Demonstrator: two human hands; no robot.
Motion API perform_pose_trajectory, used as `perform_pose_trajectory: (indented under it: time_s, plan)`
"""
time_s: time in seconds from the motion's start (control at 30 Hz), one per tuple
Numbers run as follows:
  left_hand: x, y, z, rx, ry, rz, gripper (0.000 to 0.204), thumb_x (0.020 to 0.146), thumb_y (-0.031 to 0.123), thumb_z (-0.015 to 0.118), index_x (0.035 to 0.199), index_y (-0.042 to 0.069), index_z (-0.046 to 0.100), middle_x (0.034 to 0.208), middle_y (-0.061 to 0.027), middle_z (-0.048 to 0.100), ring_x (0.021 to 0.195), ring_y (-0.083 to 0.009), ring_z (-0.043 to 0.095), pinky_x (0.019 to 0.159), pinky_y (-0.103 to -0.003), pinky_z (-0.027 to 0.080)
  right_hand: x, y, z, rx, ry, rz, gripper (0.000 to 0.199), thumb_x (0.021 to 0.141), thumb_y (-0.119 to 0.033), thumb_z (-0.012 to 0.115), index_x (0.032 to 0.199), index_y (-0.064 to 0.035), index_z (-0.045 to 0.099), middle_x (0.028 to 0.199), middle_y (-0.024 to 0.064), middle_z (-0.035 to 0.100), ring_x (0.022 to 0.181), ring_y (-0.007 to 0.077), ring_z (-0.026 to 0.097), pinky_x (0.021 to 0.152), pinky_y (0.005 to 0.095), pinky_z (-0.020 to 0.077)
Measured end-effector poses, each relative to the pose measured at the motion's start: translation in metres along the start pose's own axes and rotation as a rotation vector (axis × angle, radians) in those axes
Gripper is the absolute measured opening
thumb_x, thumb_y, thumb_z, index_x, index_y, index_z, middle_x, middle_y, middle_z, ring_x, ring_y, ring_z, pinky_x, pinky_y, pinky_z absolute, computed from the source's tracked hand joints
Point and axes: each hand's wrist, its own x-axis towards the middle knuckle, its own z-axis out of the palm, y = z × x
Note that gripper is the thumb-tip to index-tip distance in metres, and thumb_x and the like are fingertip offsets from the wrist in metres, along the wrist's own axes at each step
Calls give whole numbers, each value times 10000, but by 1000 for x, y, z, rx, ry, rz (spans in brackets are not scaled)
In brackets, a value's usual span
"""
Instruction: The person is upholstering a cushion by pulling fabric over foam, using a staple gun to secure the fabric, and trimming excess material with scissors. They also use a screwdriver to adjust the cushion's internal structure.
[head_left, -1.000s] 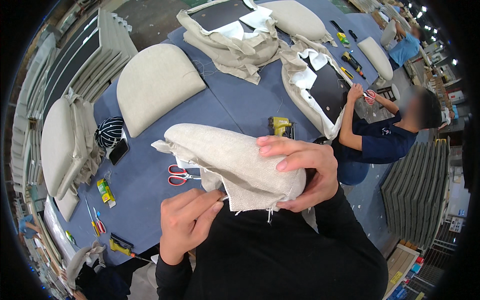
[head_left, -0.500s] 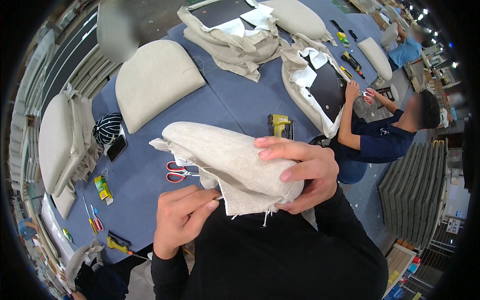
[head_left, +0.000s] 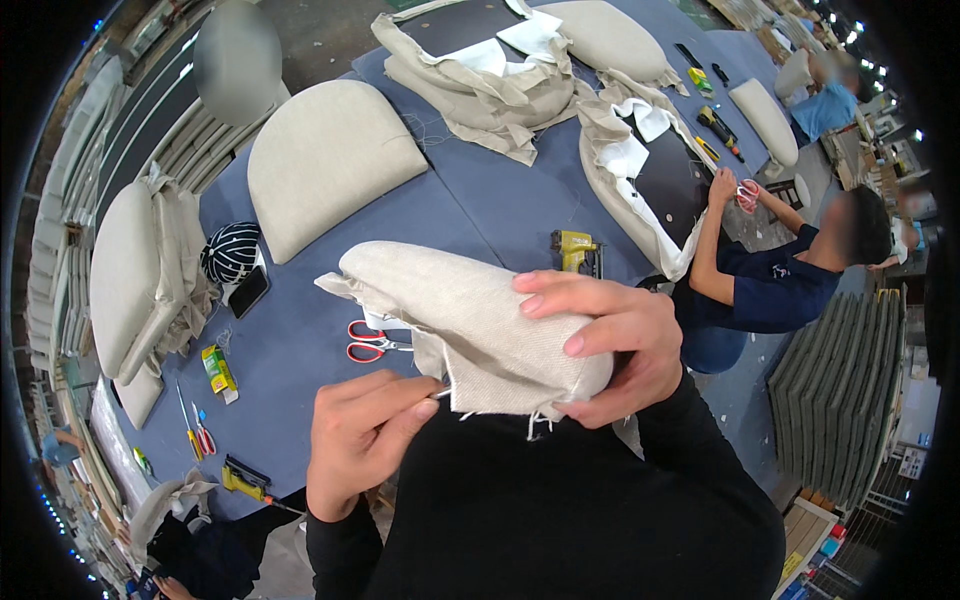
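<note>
A beige fabric-covered cushion [head_left: 450, 295] is held up in front of my chest, its loose, frayed cloth edge hanging toward me. My right hand [head_left: 620, 345] is wrapped round its right end, fingers on top and thumb below. Beside the cloth flap, my left hand [head_left: 375, 430] pinches a thin metal piece [head_left: 442, 393]; most of it is hidden in the fingers, so its kind is unclear. Red-handled scissors [head_left: 370, 343] lie on the table just behind the cushion's left part. A yellow staple gun [head_left: 576, 250] rests beyond it.
The blue-grey table [head_left: 460, 215] carries a finished beige panel [head_left: 330, 165], partly covered cushions [head_left: 470, 90], a striped cap [head_left: 231, 252], a phone [head_left: 249, 291] and another staple gun [head_left: 245, 478]. At right, a co-worker [head_left: 790, 270] holds scissors [head_left: 747, 195] by a cushion.
The view has shifted slightly, so the table's things appear further right. Both hands keep the same grip, and the cushion is held almost as before.
</note>
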Motion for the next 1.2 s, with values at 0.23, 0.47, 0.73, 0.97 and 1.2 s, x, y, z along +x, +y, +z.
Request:
perform_pose_trajectory:
  time_s: [0.23,0.47,0.73,0.97,1.2]
  plan:
    - [-33,-79,-16,-17,27,3,102,947,99,753,948,1,782,709,-76,648,583,-159,596,550,-328,445,-4,-27,3,-89,270,386,844,660,-144,1005,1390,-30,597,1423,225,661,1345,381,647,1133,450,500]
    - [-200,-296,45,-206,526,-764,475,970,15,651,1442,20,598,834,-5,612,655,-95,553,600,-260,448,-28,-15,-15,-574,501,699,888,720,-216,945,1488,-35,538,1325,234,692,1213,426,688,1013,422,554]
    - [-165,-348,122,260,518,-759,728,912,84,700,1600,103,462,1464,-193,596,1381,-406,554,1142,-522,419,10,-6,-11,-609,345,443,770,738,-201,923,1442,-72,636,1270,198,743,1119,396,740,945,418,597]
    - [-157,-346,89,61,522,-671,373,977,152,702,1332,38,698,1269,-154,742,1153,-286,713,975,-420,542,72,-46,0,-768,133,64,824,632,-135,887,1426,-135,666,1218,99,749,1018,312,756,876,412,624]
    - [-140,-313,88,-1007,737,-843,528,1094,557,518,1332,97,621,1127,-48,695,959,-199,648,823,-409,514,-26,54,88,-841,-306,104,929,665,-197,862,1540,-278,561,1499,44,600,1355,252,597,1116,433,475]
